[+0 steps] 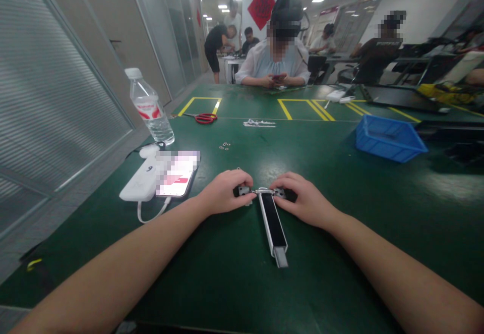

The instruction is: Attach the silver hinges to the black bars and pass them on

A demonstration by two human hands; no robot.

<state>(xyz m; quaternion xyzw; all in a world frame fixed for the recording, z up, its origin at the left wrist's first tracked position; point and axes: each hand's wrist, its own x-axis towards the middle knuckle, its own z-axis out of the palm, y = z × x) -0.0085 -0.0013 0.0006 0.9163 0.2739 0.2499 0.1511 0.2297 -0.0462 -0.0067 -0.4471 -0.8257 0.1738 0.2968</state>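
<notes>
A long device (274, 220) with a black face, white sides and a grey metal tab lies on the green table, its far end between my hands. My left hand (229, 191) pinches a small grey metal piece (244, 190) beside that end. On the other side, my right hand (304, 198) has its fingers closed around a similar grey piece (280, 192). A thin rod or wire seems to run between the two pieces across the device's top. How they join is too small to tell. Several small metal rings (225, 146) lie beyond my left hand.
On the left stand a water bottle (151, 109), a white power bank (139, 178) and a cabled phone (177, 175). Red-handled scissors (205, 118) and white scraps (259, 123) lie farther back. A blue bin (389, 140) sits right. Across the table a person (278, 61) holds a phone.
</notes>
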